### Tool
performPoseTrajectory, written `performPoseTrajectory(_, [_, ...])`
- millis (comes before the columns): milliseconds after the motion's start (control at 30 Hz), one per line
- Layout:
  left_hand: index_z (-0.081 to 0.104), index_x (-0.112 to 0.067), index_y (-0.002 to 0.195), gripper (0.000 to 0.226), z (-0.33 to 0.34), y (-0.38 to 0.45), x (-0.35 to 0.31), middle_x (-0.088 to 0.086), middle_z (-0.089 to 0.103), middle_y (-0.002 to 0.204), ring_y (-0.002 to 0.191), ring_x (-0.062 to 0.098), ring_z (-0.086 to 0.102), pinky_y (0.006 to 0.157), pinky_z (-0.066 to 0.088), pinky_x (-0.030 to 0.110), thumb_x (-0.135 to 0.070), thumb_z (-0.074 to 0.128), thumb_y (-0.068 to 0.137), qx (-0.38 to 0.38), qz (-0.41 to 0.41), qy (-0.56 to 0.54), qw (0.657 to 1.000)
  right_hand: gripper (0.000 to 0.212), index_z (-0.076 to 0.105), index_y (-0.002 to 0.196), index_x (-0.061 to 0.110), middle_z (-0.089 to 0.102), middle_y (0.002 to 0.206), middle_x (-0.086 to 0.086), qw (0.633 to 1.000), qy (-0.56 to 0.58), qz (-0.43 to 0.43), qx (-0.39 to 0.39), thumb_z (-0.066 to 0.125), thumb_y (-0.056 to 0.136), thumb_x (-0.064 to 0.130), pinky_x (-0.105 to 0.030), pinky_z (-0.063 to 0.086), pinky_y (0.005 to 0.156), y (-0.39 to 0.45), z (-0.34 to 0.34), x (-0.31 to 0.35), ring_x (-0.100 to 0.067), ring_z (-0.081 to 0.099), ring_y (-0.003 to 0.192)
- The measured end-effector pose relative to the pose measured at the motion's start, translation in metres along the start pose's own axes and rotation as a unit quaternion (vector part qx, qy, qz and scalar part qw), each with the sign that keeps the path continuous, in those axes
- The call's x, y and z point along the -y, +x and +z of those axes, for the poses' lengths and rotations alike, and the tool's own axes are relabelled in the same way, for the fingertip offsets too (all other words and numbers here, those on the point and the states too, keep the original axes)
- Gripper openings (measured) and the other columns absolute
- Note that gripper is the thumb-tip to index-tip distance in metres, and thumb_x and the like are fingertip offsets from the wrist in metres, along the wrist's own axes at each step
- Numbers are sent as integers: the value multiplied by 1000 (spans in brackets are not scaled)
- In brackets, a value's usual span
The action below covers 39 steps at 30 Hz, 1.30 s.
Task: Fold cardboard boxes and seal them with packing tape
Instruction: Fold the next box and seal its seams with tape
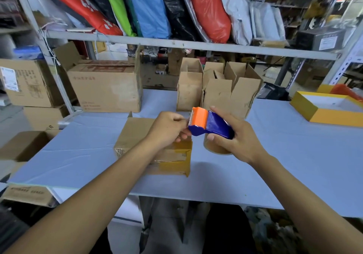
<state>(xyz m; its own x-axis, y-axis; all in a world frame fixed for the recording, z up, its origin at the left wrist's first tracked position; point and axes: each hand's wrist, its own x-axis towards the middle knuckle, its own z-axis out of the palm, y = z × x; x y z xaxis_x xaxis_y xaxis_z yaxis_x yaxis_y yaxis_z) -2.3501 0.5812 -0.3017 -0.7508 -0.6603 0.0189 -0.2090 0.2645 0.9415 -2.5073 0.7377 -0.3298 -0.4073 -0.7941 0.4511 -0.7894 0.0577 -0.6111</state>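
A cardboard box [135, 135] lies on the pale blue table [294, 165], with strips of brownish tape across its near end. Above the box's right end my right hand [235, 137] grips a blue tape dispenser [212, 126] with an orange cutter head; the brown tape roll [218, 148] shows under it. My left hand [169, 129] is at the dispenser's cutter end, its fingers curled and pinching at the tape's free end there. The tape end itself is too thin to make out.
Several folded open-top small boxes [216, 88] stand at the table's back centre. A large carton [106, 88] sits back left, a yellow-rimmed tray [326, 108] at right. More cartons [25, 145] stack on the left floor. Shelves with coloured bags [149, 8] rise behind.
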Motion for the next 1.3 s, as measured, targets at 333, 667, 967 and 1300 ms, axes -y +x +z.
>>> performPoseTrajectory(333, [74,-7,67,24,-36,3,14,3,68,56,45,7,54,51,47,20,-14,69,90,-88,-32,81,992,59,53,134,51,61,100,1,998,9,12,57,69,77,57,-36,50,79,2,-17,-22,-16,58,89])
performPoseTrajectory(667, [75,-10,62,23,-50,7,22,3,70,59,48,11,58,62,53,25,-22,70,80,-51,-78,218,972,51,61,122,45,68,107,22,985,112,68,111,76,74,38,-21,50,85,0,-10,-26,-7,64,103])
performPoseTrajectory(967, [53,-17,68,57,-41,9,14,1,53,74,81,25,52,60,37,31,-72,68,73,-106,-21,510,853,51,59,124,53,67,108,7,986,84,74,127,71,75,58,-26,50,84,5,1,-36,-9,62,98])
performPoseTrajectory(1300, [60,-26,81,12,-23,6,16,-11,57,83,86,10,52,67,40,28,-32,68,88,3,166,379,910,54,60,132,40,68,112,5,985,104,72,121,69,80,53,-17,49,81,0,8,-42,-9,63,100])
